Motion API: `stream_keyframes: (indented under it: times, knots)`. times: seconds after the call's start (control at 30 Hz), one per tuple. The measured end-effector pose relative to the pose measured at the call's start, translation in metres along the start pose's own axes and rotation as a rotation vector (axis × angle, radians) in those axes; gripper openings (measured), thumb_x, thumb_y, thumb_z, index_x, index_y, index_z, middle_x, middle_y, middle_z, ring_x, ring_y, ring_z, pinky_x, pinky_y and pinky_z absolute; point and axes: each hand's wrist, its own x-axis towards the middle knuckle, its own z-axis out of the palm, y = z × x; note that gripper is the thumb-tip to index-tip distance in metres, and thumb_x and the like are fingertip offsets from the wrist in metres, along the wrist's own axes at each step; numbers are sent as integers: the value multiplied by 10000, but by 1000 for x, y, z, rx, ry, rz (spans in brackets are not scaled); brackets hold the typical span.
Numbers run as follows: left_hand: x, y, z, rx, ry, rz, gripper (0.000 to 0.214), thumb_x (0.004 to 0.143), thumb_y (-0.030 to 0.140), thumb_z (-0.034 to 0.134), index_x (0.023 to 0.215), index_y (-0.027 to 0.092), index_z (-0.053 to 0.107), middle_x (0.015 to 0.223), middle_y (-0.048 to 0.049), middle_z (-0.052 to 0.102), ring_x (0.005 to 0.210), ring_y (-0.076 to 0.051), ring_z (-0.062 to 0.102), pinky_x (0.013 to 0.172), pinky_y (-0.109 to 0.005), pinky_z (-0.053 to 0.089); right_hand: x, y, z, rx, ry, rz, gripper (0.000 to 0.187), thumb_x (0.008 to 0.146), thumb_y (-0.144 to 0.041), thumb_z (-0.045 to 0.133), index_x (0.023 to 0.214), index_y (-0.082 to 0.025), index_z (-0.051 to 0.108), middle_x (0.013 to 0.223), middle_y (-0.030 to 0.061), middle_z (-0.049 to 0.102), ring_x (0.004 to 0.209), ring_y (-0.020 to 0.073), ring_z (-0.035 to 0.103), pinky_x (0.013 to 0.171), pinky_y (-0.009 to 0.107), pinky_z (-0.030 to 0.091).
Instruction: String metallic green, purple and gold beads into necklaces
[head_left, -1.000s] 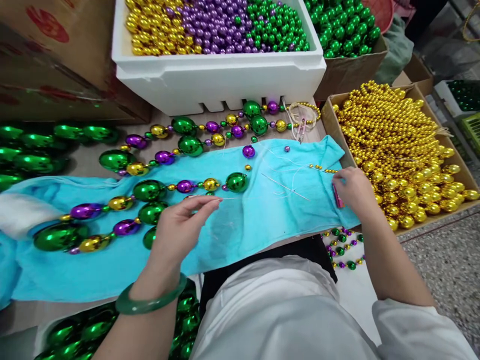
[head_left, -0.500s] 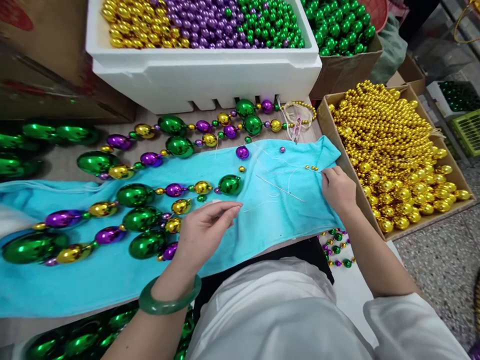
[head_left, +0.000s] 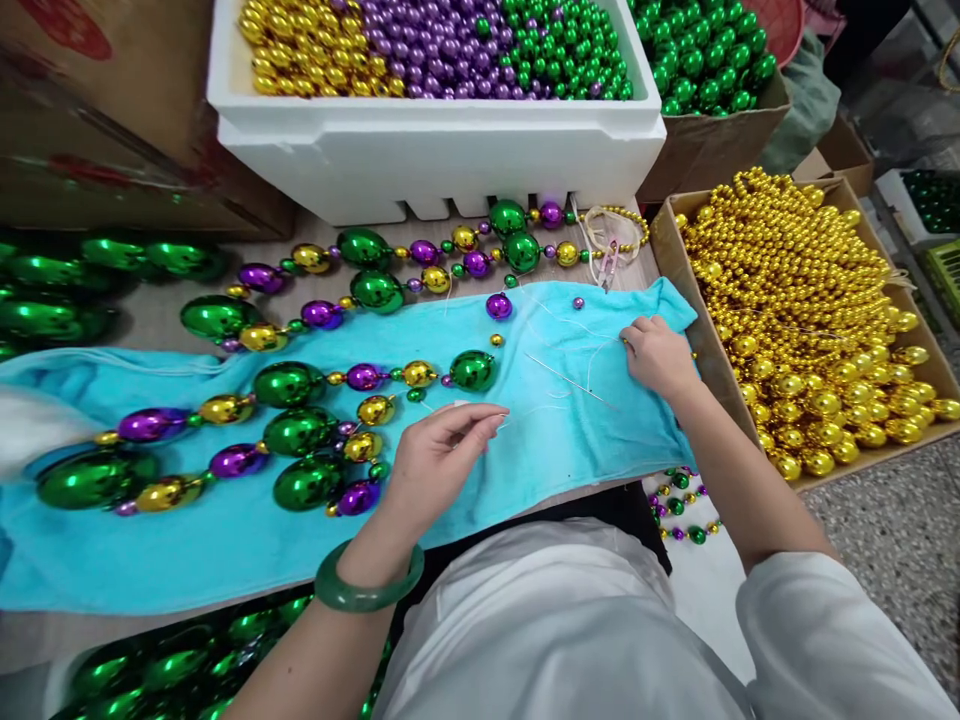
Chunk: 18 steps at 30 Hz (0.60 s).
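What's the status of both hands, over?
Left hand pinching thread over blue towel. Right hand pressed on towel, grip unclear. Needle lying loose between them.

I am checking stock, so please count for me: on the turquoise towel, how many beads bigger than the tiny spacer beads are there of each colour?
Green beads: 5
Purple beads: 5
Gold beads: 5
Total: 15

The left grip (head_left: 442, 455) pinches a white thread (head_left: 525, 410) over the turquoise towel (head_left: 525, 470), beside a bead strand (head_left: 300, 435) of green, gold and purple. The right grip (head_left: 660, 355), fingers curled, rests on the towel near the gold-bead box (head_left: 670, 262).
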Motion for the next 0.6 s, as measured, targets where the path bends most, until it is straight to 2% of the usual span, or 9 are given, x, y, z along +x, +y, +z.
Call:
stream_keyframes:
  times: [0.2,0.33,0.47,0.6]
  knots:
    - [3,0,3,28,0,-6,249,810,410,643,915,212,752,788,-19,690,641,-110,573,575,-215,466,2,-4,1,20,10,54,286,942,-281,417,1062,-136,633,1094,151,604,1051,287,475,702,339,359]
    - [5,2,4,23,-2,-27,272,798,433,650,922,214,754,801,-24,699,662,-120,583,574,-214,470,5,0,-3,92,12,75,263,928,-232,411,1010,-153,648,1066,140,626,1026,271,503,707,331,364]
    - [5,3,4,5,5,-40,276,794,428,649,920,206,755,805,-29,700,678,-124,590,576,-213,472,9,14,-7,355,35,138,215,847,-166,464,921,-157,665,974,115,662,945,244,542,707,312,366]
    - [4,1,4,-5,15,-35,282,800,426,642,926,200,754,758,-26,683,658,-122,580,578,-216,477,17,30,-8,579,-1,193,180,794,-173,506,854,-138,673,816,69,671,758,177,560,671,276,383]
